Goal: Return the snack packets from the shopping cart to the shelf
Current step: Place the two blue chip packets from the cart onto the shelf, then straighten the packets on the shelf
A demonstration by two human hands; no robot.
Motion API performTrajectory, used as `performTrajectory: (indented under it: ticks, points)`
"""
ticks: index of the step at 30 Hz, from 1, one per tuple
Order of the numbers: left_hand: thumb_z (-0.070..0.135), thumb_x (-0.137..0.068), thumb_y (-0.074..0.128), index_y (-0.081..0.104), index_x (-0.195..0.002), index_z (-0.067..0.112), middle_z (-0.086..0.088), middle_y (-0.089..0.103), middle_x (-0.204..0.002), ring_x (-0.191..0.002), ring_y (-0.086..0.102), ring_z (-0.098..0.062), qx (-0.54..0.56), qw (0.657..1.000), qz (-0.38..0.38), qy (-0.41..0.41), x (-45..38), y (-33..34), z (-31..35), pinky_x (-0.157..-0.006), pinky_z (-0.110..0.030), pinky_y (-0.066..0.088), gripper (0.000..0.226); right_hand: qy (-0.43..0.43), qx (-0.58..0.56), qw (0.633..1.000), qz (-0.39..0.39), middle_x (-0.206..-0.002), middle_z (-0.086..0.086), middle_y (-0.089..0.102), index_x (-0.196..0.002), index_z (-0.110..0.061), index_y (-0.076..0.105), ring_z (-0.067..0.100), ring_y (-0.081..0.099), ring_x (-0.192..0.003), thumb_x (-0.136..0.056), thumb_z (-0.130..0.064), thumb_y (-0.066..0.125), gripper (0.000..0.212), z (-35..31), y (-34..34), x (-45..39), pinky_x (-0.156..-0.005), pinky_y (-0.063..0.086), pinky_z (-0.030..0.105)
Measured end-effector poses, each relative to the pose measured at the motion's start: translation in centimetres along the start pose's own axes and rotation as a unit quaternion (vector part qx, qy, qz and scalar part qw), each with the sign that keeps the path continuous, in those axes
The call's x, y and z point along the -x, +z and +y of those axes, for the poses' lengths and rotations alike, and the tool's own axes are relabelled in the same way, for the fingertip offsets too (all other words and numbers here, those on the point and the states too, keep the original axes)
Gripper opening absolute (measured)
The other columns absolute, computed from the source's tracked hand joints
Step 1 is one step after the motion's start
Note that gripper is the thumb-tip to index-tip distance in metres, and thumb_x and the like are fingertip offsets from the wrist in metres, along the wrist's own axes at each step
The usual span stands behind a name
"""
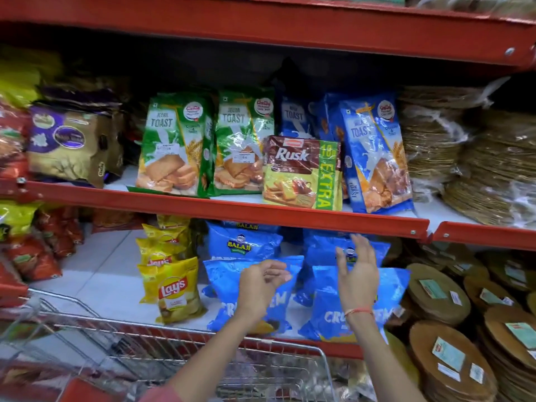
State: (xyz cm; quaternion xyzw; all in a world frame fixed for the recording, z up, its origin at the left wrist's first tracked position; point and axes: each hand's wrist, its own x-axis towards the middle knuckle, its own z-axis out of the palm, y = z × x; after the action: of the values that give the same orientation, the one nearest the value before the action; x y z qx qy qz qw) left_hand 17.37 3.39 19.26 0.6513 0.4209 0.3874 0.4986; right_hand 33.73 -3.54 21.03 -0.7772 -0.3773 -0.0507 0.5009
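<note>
Your fingers hold nothing: the left hand (262, 281) is loosely curled and the right hand (358, 271) spread, both in front of the blue snack packets (232, 303) standing upright in rows on the lower shelf (95, 274). This looks like a placement just finished; next, reach down into the shopping cart (162, 340) for another. The packets are glossy and puffy.

- The left hand (262, 281) is raised on an outstretched bare forearm, fingers loosely curled inward, gripping nothing.
- The right hand (358, 271) reaches higher, palm turned leftward, fingers spread and extended upward, empty.
- A thin orange thread bracelet (359, 311) circles the right wrist.
</note>
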Motion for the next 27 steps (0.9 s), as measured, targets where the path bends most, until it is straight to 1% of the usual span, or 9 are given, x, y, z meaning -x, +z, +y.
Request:
performTrajectory:
  ticks: [3,6,8,10,12,14,17,21,27]
  points:
    - [0.007,-0.077,0.076,0.072,-0.09,0.003,-0.005,0.073,-0.077,-0.069,0.068,0.003,-0.022,0.999,0.03,0.039,-0.5,-6.4,-0.7,-0.072,-0.018,0.057,0.015,-0.093,-0.03,0.993,-0.07,-0.125,0.01,0.064,-0.119,-0.008,0.064,0.025,0.059,-0.117,-0.093,-0.015,0.06,0.027,-5.5,4.2,2.1,-0.1,0.04,0.028]
    - [0.007,-0.077,0.075,0.073,-0.089,0.002,-0.009,0.077,-0.082,-0.072,0.071,-0.009,-0.069,0.991,0.097,0.055,-1.6,-13.0,-2.3,-0.074,-0.029,0.058,0.013,-0.161,-0.039,0.977,-0.131,-0.105,0.007,0.073,-0.101,-0.008,0.073,0.023,0.069,-0.095,-0.09,-0.011,0.064,0.015,-10.4,8.8,3.9,-0.088,0.049,0.028]
    - [0.007,-0.078,0.075,0.075,-0.09,0.004,-0.009,0.078,-0.085,-0.075,0.071,-0.009,-0.132,0.979,0.139,0.073,-2.5,-17.0,-3.7,-0.075,-0.025,0.055,0.012,-0.181,-0.007,0.964,-0.197,-0.104,0.008,0.074,-0.099,-0.009,0.075,0.024,0.069,-0.096,-0.09,-0.012,0.063,0.015,-13.0,12.2,4.7,-0.089,0.051,0.033]
    - [0.012,-0.078,0.075,0.075,-0.096,0.011,-0.009,0.079,-0.093,-0.084,0.072,-0.018,-0.241,0.955,0.155,0.073,-3.6,-20.5,-4.9,-0.076,-0.025,0.051,0.018,-0.186,0.091,0.933,-0.293,-0.113,0.01,0.071,-0.108,-0.015,0.072,0.027,0.066,-0.103,-0.092,-0.019,0.058,0.021,-15.1,15.5,5.0,-0.091,0.052,0.037]
    - [0.019,-0.082,0.072,0.071,-0.11,0.019,-0.012,0.075,-0.106,-0.1,0.069,-0.028,-0.361,0.926,0.109,0.024,-5.0,-23.1,-5.9,-0.08,-0.033,0.051,0.028,-0.173,0.182,0.895,-0.369,-0.12,0.016,0.067,-0.118,-0.016,0.067,0.033,0.062,-0.111,-0.093,-0.021,0.057,0.028,-16.7,18.2,5.1,-0.096,0.049,0.039]
    - [0.022,-0.086,0.066,0.063,-0.121,0.024,-0.014,0.069,-0.116,-0.112,0.062,-0.032,-0.483,0.875,0.021,-0.03,-6.2,-24.7,-6.9,-0.088,-0.039,0.05,0.035,-0.168,0.24,0.864,-0.409,-0.122,0.025,0.062,-0.122,-0.008,0.062,0.039,0.057,-0.117,-0.094,-0.015,0.053,0.031,-17.6,20.3,5.2,-0.098,0.046,0.043]
    - [0.015,-0.09,0.059,0.063,-0.119,0.02,-0.014,0.063,-0.118,-0.113,0.06,-0.033,-0.568,0.819,-0.057,-0.048,-7.2,-25.7,-8.0,-0.094,-0.041,0.05,0.03,-0.169,0.283,0.839,-0.433,-0.124,0.028,0.058,-0.121,0.0,0.058,0.042,0.055,-0.118,-0.094,-0.004,0.046,0.03,-17.9,22.3,5.4,-0.098,0.047,0.046]
    - [0.014,-0.09,0.057,0.068,-0.108,0.016,-0.016,0.064,-0.111,-0.106,0.062,-0.035,-0.569,0.82,-0.054,-0.04,-8.1,-26.8,-8.8,-0.09,-0.041,0.051,0.021,-0.17,0.279,0.838,-0.437,-0.121,0.028,0.06,-0.12,-0.002,0.062,0.042,0.057,-0.115,-0.092,-0.001,0.048,0.031,-18.3,24.1,5.9,-0.097,0.048,0.047]
    - [0.013,-0.088,0.057,0.069,-0.112,0.02,-0.013,0.07,-0.111,-0.105,0.066,-0.03,-0.587,0.807,-0.061,-0.033,-10.1,-30.1,-8.7,-0.094,-0.038,0.052,0.027,-0.165,0.246,0.838,-0.458,-0.115,0.025,0.065,-0.112,-0.004,0.067,0.042,0.061,-0.109,-0.084,-0.004,0.065,0.028,-19.1,26.2,7.0,-0.093,0.053,0.046]
